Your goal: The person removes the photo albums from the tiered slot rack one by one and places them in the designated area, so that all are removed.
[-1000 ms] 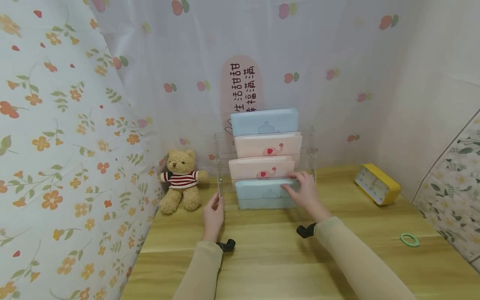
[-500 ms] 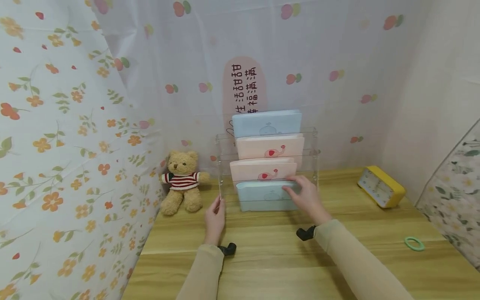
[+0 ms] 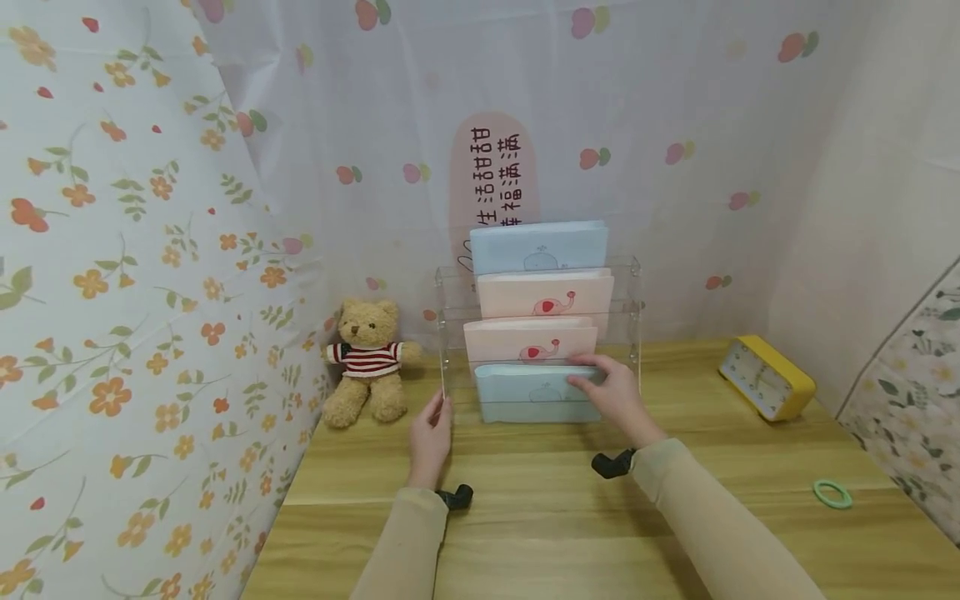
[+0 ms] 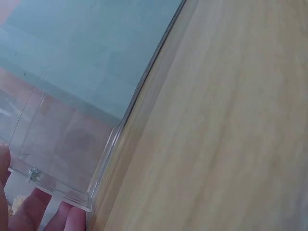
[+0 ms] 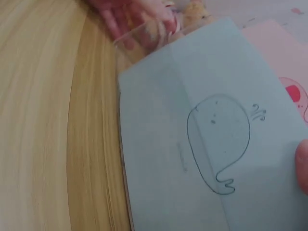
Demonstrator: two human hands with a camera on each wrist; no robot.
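Observation:
A clear acrylic tiered rack (image 3: 634,310) stands at the back of the wooden table (image 3: 540,517). It holds a blue envelope (image 3: 538,247) at the top and two pink elephant envelopes (image 3: 546,296) (image 3: 529,343) below. In the front tier sits a blue whale envelope (image 3: 525,393) (image 5: 211,154). My right hand (image 3: 611,392) pinches its upper right edge, thumb (image 5: 302,163) on the face. My left hand (image 3: 430,432) rests against the rack's left front corner (image 4: 91,202), its fingers (image 4: 33,214) upright on the outside.
A teddy bear (image 3: 367,362) in a striped jumper sits left of the rack against the flowered curtain. A yellow clock (image 3: 767,379) lies at the right, and a green ring (image 3: 832,493) near the right edge. Curtains close in the left and back.
The head view has shifted a little. Both hands and the blue whale envelope stay where they were.

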